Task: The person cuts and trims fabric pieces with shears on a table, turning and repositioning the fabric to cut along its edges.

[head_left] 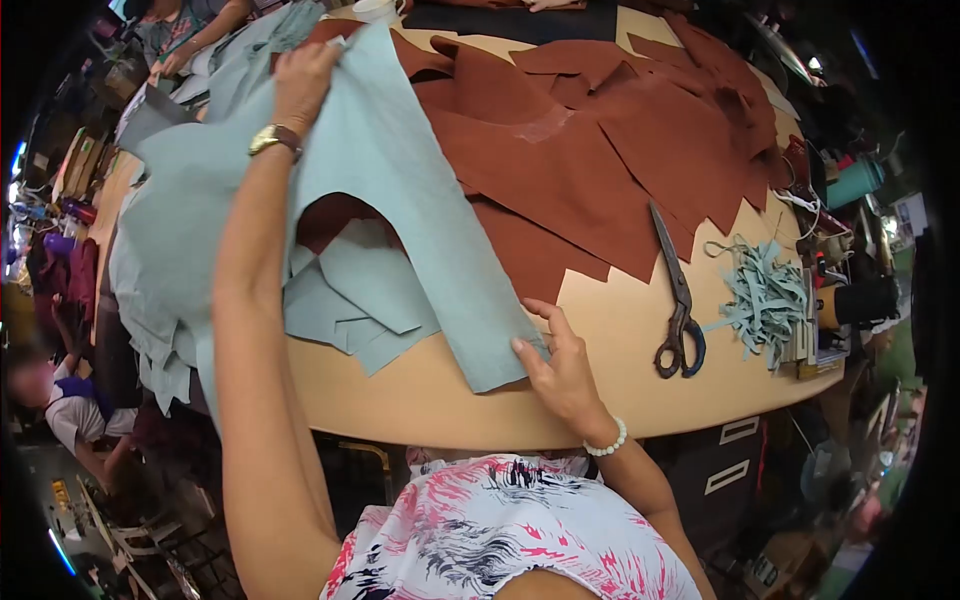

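Note:
My left hand, with a watch at its wrist, is closed on the far end of a light blue-green leather piece. The piece stretches down toward me, with a curved cut-out on its left side. At its near right corner, my right hand pinches the edge between thumb and fingers. Smaller blue-green pieces lie beneath, and a larger blue-green hide spreads to the left. Brown leather covers the table's far right. Dark scissors lie right of my right hand, blades pointing away.
Thin blue-green scraps are heaped on the table at the right. Beyond them stand a black cylinder and a teal roll. A white cup is at the far edge. Other people's hands show at the far side.

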The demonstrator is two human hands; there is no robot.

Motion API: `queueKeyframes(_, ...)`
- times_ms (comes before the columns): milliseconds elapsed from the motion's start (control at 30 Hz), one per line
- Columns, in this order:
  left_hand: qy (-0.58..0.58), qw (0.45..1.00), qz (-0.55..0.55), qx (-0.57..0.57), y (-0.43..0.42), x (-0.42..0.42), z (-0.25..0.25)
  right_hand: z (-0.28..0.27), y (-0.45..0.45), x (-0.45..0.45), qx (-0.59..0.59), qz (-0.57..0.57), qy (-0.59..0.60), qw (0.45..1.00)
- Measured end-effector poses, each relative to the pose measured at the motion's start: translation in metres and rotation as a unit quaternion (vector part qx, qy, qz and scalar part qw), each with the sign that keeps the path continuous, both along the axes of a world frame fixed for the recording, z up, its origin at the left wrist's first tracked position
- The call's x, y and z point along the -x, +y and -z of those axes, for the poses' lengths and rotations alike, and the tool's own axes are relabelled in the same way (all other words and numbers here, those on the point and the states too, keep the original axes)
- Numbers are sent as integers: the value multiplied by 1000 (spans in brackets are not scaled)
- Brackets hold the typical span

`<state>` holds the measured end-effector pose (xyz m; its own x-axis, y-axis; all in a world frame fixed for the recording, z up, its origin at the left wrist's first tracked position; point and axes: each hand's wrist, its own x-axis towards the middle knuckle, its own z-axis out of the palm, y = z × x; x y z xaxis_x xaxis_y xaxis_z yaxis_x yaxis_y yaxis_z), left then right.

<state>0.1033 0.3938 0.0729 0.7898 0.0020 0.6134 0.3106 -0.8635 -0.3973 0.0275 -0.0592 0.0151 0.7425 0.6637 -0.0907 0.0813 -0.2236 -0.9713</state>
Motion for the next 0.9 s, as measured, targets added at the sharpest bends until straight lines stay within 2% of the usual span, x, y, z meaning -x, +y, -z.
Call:
queueKeyframes(67,-11,999,-36,-21,-5,-18,53,3,-6,-3,30,21,-12,999)
queueKeyframes(167,16,994,-82,71,-41,-20,68,1,-14,-7,73,20,-18,997)
queueKeyframes(267,-11,979,5,205,-67,-15,73,-2,-26,-8,118,11,-38,992)
queueKeyframes(300,26,966,27,257,-79,-11,75,-3,-31,-9,133,9,-48,990)
queueKeyframes(400,165,960,-17,223,-98,1,93,-15,-59,-18,232,97,-156,955)
queueKeyframes(467,87,985,5,146,-105,6,89,-7,-94,-37,276,144,-401,862)
queueKeyframes(500,47,993,16,107,-112,8,81,-6,-108,-41,308,163,-395,850)
queueKeyframes(567,17,975,114,192,-139,21,58,-7,-129,-44,370,198,-384,822)
queueKeyframes(600,1,959,161,232,-159,32,47,-5,-133,-43,365,188,-386,826)
queueKeyframes(667,42,917,213,335,-216,65,34,-2,-138,-40,353,167,-387,835)
queueKeyframes(767,117,871,282,385,-301,118,43,-6,-134,-48,387,164,-322,848)
queueKeyframes(867,212,835,262,435,-361,147,53,-7,-151,-80,396,114,-168,896)
queueKeyframes(900,198,847,256,421,-370,148,63,-10,-156,-85,334,106,-95,932)
